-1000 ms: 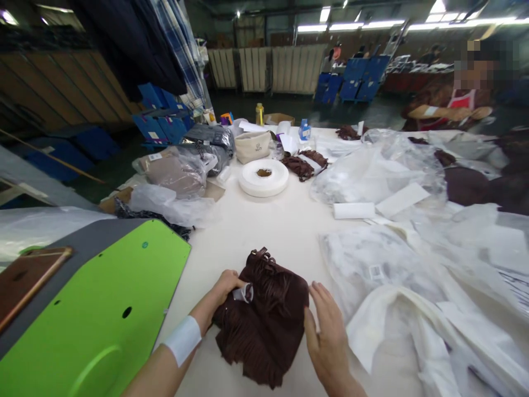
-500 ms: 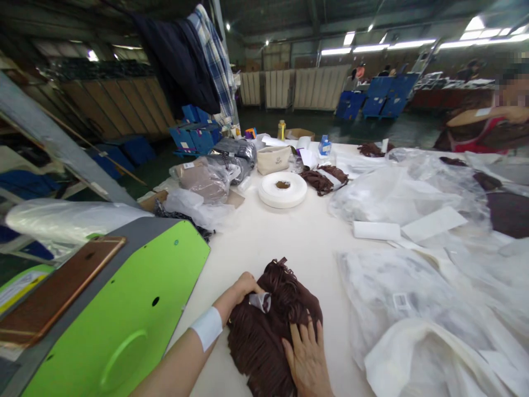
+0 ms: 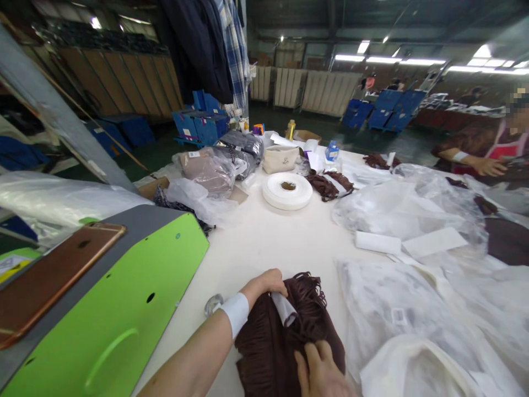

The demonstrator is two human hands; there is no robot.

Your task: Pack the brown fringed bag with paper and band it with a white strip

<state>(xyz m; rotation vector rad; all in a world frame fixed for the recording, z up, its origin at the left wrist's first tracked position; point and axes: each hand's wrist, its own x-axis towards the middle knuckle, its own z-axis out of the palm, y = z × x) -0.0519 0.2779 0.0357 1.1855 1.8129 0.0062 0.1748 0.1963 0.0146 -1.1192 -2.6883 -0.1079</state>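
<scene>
A folded dark brown fringed cloth lies on the white table in front of me. My left hand, with a pale band round the wrist, is closed on the cloth's upper left part. Beside its fingers a rolled white label or paper strip sticks out over the cloth; its hidden end may be under the fingers. My right hand is lower right on the cloth, slightly blurred, its fingers bent into the fabric. The fringe bunches at the top. A small clear round object lies left of the cloth.
A green and grey machine with a brown phone on it stands at left. Beyond are a white tape roll and a beige pouch. Plastic bags cover the right side. Another person's hand is at far right.
My left hand has moved right along with the cloth's top. My right hand, flat before, now has bent fingers and sits lower. The small clear object has come into view; the view has shifted slightly.
</scene>
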